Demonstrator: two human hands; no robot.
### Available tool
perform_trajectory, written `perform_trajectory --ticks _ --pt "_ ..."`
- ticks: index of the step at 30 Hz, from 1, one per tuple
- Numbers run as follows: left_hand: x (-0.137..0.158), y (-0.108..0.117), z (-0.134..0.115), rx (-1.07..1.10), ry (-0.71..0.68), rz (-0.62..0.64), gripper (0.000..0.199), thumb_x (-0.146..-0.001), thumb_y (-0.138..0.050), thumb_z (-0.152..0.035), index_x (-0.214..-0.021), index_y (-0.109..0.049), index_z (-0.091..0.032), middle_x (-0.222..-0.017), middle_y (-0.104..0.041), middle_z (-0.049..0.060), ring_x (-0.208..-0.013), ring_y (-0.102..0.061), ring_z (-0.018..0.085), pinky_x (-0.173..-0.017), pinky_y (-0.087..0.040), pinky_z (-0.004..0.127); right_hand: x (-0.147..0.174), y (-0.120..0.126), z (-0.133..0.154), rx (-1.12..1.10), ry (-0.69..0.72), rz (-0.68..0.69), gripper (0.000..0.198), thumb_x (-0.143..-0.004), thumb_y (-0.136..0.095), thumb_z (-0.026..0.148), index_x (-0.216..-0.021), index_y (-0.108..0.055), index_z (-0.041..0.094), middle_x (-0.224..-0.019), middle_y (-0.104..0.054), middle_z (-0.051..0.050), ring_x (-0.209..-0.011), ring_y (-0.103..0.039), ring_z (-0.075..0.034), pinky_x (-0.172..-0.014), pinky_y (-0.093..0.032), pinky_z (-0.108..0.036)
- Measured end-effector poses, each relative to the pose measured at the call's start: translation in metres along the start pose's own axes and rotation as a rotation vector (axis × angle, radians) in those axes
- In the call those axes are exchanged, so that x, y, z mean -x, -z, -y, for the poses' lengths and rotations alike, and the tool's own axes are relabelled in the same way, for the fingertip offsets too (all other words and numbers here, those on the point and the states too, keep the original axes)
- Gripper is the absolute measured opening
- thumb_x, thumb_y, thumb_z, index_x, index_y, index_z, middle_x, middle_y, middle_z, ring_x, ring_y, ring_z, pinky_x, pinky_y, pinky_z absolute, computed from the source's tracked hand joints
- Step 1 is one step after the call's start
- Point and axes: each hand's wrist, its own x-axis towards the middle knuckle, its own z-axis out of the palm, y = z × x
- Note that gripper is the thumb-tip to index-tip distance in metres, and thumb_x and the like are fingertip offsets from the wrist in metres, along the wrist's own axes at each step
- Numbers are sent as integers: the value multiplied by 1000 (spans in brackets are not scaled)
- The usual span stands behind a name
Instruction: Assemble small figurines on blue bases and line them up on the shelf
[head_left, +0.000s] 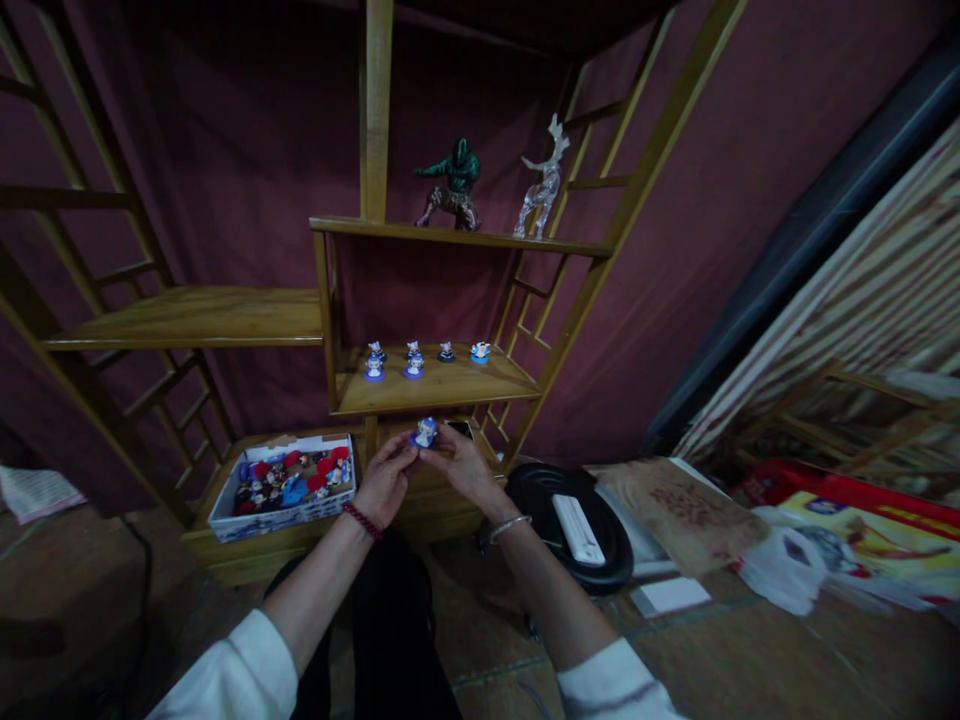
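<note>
Between both hands, in front of the shelf, I hold a small purple-and-white figurine (424, 433) upright. The fingers of my left hand (385, 482) pinch its base from the left, and my right hand (463, 466) grips it from the right. Just beyond, several similar small figurines stand in two rows on the lower shelf board (442, 392); one front figurine (413, 367) has a purple base, and a blue-based figurine (480, 352) stands at the right end. Left of my hands sits an open box (281, 520) filled with red, blue and dark figurines.
Above, a dark green crouching statue (456, 190) and a clear deer figure (541, 190) stand on the upper board. A wooden side shelf (195, 315) juts out at left. On the floor at right lie a round black object (611, 560), a white bar (577, 530) and a plastic bag (784, 565).
</note>
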Motion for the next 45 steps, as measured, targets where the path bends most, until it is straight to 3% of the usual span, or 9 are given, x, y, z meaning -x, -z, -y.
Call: perform_trajectory --ticks 9,13,17,21,26,29,36,45 --pt "-12 -21 -3 -181 -88 2 25 -64 -61 -6 -87 -63 -15 -83 -65 5 -79 -58 15 -84 -42 34 -17 26 3 -83 16 -5 38 -67 -63 26 -104 -54 20 -95 -64 -3 -87 -60 -16 -84 -46 -34" --pt "-24 -30 -5 -366 -199 -15 30 -63 -54 3 -81 -66 -18 -78 -64 4 -75 -57 15 -85 -40 32 -29 37 -4 -78 33 -10 41 -66 -64 26 -105 -53 19 -96 -64 -3 -89 -60 -16 -85 -46 -34" --pt "-33 -41 -12 -487 -363 -11 33 -61 -51 7 -73 -67 -20 -79 -62 4 -85 -55 17 -95 -31 29 -42 46 -10 -92 32 -8 39 -65 -65 25 -101 -53 18 -96 -63 -5 -89 -60 -17 -84 -46 -33" --pt "-37 -50 -20 -807 -518 50 35 -62 -51 2 -85 -66 -20 -88 -61 5 -97 -51 19 -100 -27 31 -56 53 -12 -105 28 -30 39 -64 -64 25 -100 -53 18 -98 -63 -6 -90 -60 -17 -85 -45 -33" --pt "-49 -54 -24 -1541 -663 127 42 -71 -43 -8 -111 -53 -16 -112 -56 7 -105 -48 19 -97 -34 36 -73 59 -18 -77 24 -84 44 -62 -65 21 -103 -51 19 -101 -62 -6 -91 -59 -16 -87 -44 -34" --pt "-57 -53 -25 -1744 -714 132 43 -73 -41 -10 -116 -49 -12 -116 -54 9 -111 -45 18 -98 -34 34 -84 61 -23 -105 6 -81 49 -62 -64 18 -109 -48 20 -105 -60 -6 -96 -57 -16 -89 -43 -33" --pt "-69 -53 -26 -1906 -734 178 41 -77 -39 -17 -117 -47 -11 -119 -52 9 -115 -40 17 -103 -27 33 -107 62 -33 -90 -35 -80 53 -63 -61 10 -113 -44 19 -106 -59 -6 -98 -56 -15 -90 -42 -34" --pt "-76 -51 -30 -2087 -505 -28 46 -83 -33 -35 -123 -41 -14 -130 -40 12 -127 -21 26 -100 -23 43 -137 60 -54 0 -68 -116 56 -63 -61 10 -115 -43 20 -111 -58 -6 -102 -54 -16 -91 -42 -34"
